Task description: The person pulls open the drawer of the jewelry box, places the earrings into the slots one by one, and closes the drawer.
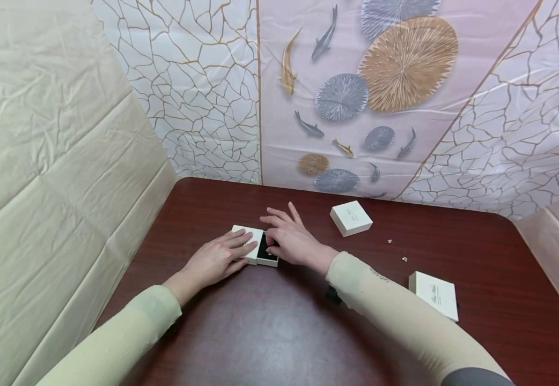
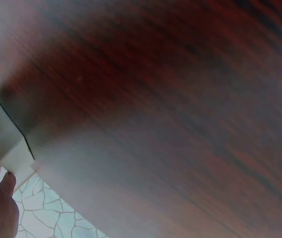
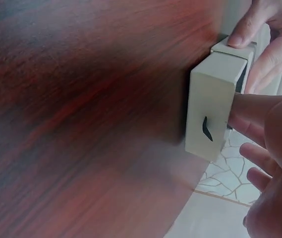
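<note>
- White cardboard drawer-box point(image 1: 256, 254), partly open, toward the left edge of the red-brown wooden surface point(image 1: 260, 321)
- Left hand point(image 1: 218, 254) spread atop, likely steadying it
- Right hand point(image 1: 291, 239) reaches inside; whether pinching, cannot tell

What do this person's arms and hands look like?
The left hand and right hand wear no gloves. The left sleeve and right sleeve are pale cream with uneven wrist ends; the right bears a small dark marking, too small to read, and meets dark grey fabric farther up.
</note>
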